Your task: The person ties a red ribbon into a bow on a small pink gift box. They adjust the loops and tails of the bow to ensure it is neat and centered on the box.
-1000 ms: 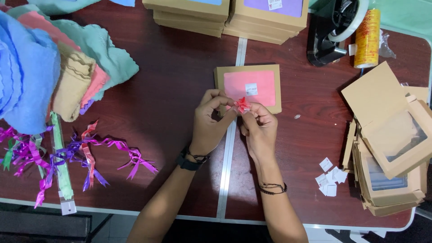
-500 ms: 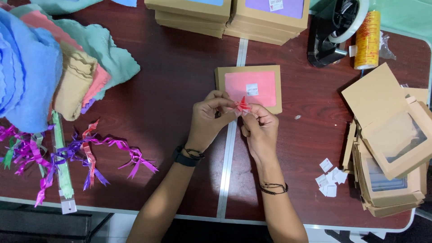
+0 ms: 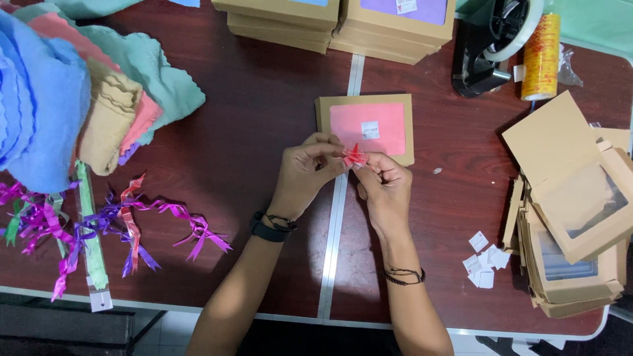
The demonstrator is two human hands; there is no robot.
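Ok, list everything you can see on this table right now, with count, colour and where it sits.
small ribbon bow: one, red, pinched between both hands
window box: one, brown with pink inside, table centre, just beyond the hands
stacked window boxes: two stacks, brown, far edge
tape dispenser: one, black, far right
tape roll: one, orange-yellow, beside the dispenser
open boxes: a pile, brown, right edge
paper scraps: several, white, near right
ribbon bows: many, pink, purple, green, near left
folded cloths: a pile, blue, teal, tan, pink, far left
table: dark red-brown
left hand: black wristband, grip on the bow
right hand: thin bracelet, grip on the bow
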